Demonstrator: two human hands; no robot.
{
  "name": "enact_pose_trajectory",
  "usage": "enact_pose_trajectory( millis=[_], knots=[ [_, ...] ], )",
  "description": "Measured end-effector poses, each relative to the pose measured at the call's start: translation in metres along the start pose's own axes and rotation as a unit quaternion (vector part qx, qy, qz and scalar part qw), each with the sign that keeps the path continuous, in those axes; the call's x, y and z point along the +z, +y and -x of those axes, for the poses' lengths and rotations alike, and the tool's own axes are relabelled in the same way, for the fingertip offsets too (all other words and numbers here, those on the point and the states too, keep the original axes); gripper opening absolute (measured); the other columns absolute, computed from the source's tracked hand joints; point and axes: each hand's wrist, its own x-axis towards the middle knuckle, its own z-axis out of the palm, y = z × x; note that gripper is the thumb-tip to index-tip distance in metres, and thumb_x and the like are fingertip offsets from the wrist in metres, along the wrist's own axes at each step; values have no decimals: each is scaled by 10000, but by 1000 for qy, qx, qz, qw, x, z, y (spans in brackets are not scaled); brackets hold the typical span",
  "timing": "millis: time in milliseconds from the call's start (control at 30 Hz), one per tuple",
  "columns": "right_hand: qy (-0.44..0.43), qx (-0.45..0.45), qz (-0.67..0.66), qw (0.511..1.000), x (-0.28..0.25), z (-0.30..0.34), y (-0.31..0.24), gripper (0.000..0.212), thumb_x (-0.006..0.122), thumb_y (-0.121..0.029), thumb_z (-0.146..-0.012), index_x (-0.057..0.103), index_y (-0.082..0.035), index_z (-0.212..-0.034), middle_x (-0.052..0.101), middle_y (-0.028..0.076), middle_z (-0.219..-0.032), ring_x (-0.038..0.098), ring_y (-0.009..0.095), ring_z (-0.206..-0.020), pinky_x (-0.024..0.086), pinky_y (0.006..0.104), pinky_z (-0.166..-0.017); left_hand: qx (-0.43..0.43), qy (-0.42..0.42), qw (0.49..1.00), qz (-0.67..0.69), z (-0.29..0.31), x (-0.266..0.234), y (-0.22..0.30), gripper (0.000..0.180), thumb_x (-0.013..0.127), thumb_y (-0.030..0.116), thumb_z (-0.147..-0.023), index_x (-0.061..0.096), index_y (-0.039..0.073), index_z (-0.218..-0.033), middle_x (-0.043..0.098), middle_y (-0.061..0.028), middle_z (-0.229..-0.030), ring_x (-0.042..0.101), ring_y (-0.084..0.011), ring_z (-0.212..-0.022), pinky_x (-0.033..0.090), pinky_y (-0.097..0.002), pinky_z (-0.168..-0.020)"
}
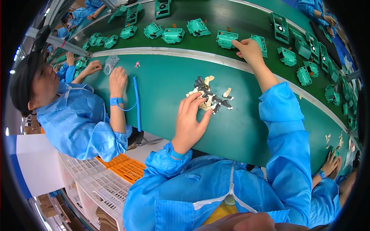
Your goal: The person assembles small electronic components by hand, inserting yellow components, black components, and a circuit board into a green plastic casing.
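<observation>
My left hand (189,122) lies over a small heap of black and cream plastic pieces (216,101) on the green table. Its fingers are apart and slightly bent, with the fingertips among the pieces. Stretched forward across the metal rail, my right hand (249,52) is over the green conveyor belt. Its fingers are closed at the right end of a teal plastic housing (226,39); the fingertips partly cover that end. Just beyond this hand stands another teal housing (260,44), partly hidden by it.
More teal housings line the conveyor belt (216,23). A metal rail (173,51) divides belt from table. On the left, a co-worker (77,111) sits by a blue strap (137,104), a clear plastic bag (111,63) and pink bits (137,64). Another person's hands (330,165) are at far right.
</observation>
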Motion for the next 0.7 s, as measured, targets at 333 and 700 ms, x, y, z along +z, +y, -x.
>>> enact_pose_trajectory(
  millis=[333, 700],
  knots=[
    [-226, -266, 278, 895, -18, 114, 16, 172, 776, -91, -791, 673, -23, -910, 634, 118, -913, 640, 244, -881, 519, 372, -790, 28, -16, 999, 25, -15, 10, 5, 287, 763, 91, -849, 666, 7, -1107, 627, -161, -1252, 599, -361, -1133, 488, -438, -964],
    [-254, -124, -5, 959, -94, 181, -4, 58, 678, -3, -884, 623, 5, -899, 655, 17, -876, 601, 82, -818, 504, 256, -746, 12, -141, 982, 125, -34, 41, 64, 228, 694, 34, -918, 667, 8, -1143, 667, -102, -1075, 659, -183, -867, 521, -283, -778]
  ],
)
